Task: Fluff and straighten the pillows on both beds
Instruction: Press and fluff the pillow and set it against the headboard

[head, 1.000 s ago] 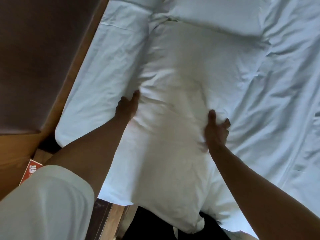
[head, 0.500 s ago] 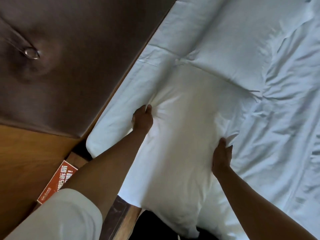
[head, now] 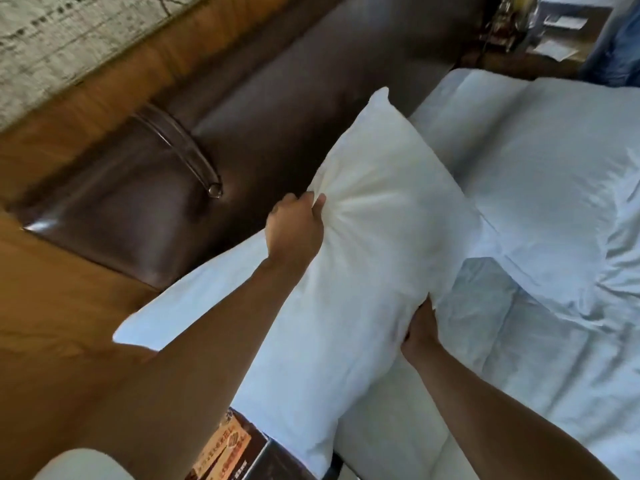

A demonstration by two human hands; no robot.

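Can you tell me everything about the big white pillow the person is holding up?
The pillow is white, puffy and long, in soft, slightly wrinkled cloth. It is lifted and tilted, one pointed corner up toward the brown padded headboard. The left hand pinches its left edge, bunching the fabric into creases. The right hand grips its right edge lower down. It hangs above the white bed, beside another pillow lying flat.

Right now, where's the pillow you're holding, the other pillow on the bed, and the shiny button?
held pillow [head: 374, 237], head view, its bunched middle
second pillow [head: 550, 188], head view, its flat top
headboard button [head: 215, 190], head view, its shiny face
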